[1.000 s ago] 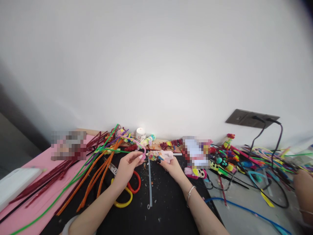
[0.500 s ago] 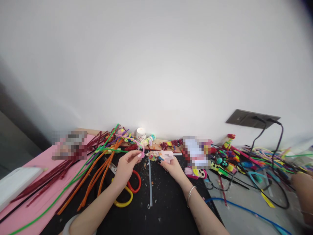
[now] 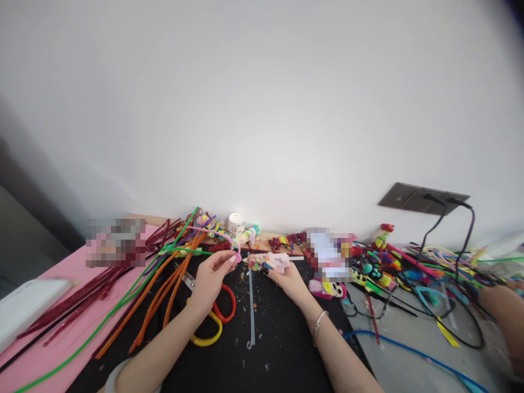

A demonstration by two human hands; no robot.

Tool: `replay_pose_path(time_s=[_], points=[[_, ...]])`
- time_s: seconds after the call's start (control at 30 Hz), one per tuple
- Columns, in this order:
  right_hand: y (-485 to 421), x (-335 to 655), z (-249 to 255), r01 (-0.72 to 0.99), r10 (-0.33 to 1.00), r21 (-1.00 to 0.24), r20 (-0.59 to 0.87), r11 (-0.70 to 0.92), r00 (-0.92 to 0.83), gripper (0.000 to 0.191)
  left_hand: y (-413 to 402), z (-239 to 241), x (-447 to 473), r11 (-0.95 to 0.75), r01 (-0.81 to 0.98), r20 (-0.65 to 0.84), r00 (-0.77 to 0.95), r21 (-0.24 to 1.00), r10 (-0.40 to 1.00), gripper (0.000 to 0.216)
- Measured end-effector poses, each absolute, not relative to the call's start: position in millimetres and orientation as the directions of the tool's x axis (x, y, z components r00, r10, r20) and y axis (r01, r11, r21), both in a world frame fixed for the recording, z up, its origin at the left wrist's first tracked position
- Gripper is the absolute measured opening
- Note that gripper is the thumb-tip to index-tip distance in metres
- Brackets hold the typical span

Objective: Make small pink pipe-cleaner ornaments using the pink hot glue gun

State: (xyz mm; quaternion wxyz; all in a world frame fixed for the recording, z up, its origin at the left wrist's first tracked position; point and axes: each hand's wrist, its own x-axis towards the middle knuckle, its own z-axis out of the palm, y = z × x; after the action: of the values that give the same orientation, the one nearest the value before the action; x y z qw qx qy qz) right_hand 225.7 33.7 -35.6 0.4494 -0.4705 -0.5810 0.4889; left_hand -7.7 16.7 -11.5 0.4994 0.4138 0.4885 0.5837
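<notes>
My left hand (image 3: 215,275) pinches a pink pipe cleaner (image 3: 238,248) near its curled end; the loose length arcs up and back to the left. In my right hand (image 3: 286,281) is a pale pink hot glue gun (image 3: 279,262), its front crusted with colourful bits and its tip pointing left, a short gap from the pink curl. Fingers hide part of its handle. A translucent glue stick (image 3: 251,311) lies on the black mat (image 3: 286,338) below. Scissors (image 3: 224,308) with red and yellow handles rest beside and partly under my left forearm.
Orange pipe cleaners (image 3: 172,295), dark red ones (image 3: 98,289) and green ones lie at left on a pink surface (image 3: 49,327). A white paper cup (image 3: 236,224) stands by the wall. Black cables (image 3: 470,245) hang from a socket (image 3: 423,197). Another person's hand (image 3: 497,305) is at far right.
The pink pipe cleaner's loose end has swung a little left, and the glue gun's tip has shifted slightly left. The other person's hand at right has moved further into view.
</notes>
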Motion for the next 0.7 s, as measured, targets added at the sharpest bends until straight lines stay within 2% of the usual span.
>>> replay_pose_path(time_s=[0.47,0.6,0.7], points=[[30.8,225.6,-37.0,0.189,0.979,-0.975,0.083,0.118,-0.184,0.026,17.7,-12.0,-7.4,-0.043,-0.188,0.007,-0.189,0.981,0.982,0.042],[34.6,226.3,-41.4,0.144,0.988,-0.978,0.146,0.153,-0.058,0.029,19.3,-13.0,-9.1,-0.064,-0.175,0.023,-0.227,0.983,0.974,0.045],[37.6,228.3,-42.4,0.18,0.973,-0.964,0.214,0.197,0.085,0.032,19.2,-12.3,-9.3,-0.064,-0.17,0.026,-0.219,0.983,0.975,0.047]])
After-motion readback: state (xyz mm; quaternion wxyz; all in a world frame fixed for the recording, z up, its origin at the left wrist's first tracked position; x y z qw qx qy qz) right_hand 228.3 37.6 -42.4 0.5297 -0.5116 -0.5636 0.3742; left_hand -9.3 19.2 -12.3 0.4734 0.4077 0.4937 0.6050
